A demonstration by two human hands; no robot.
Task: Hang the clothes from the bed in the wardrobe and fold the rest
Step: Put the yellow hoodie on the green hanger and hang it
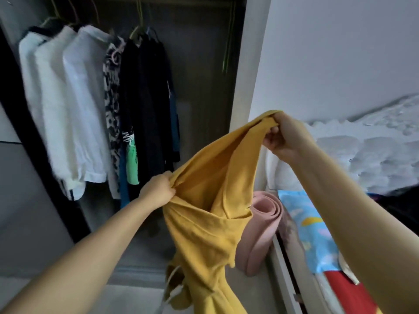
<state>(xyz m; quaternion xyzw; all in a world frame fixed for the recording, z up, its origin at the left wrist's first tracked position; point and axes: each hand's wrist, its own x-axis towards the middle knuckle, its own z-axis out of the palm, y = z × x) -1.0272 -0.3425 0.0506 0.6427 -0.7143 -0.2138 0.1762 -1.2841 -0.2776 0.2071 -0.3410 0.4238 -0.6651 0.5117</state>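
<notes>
- She stands at the open wardrobe point(204, 75) with a yellow top point(210, 214) held up between both hands, clear of the bed point(374, 155) on her right
- The left hand point(158, 189) has its fingers curled tight round a bunched fold of the cloth, low and near the hanging clothes point(74, 105)
- The right hand point(278, 134) is raised higher, fingers and thumb pinching the top's upper edge, so the cloth stretches slantwise between the two hands and the rest droops toward the floor
- By the look of it the step in hand is getting this top ready to hang: it seems she is opening it out or finding the neck
- Next it wants a hanger; some thin ones point(226, 41) hang bare on the rail, right of the dark clothes, and one hand would have to let go to reach them
- A rolled pink mat point(263, 225) stands just beside the bed frame, behind the drooping cloth
</notes>
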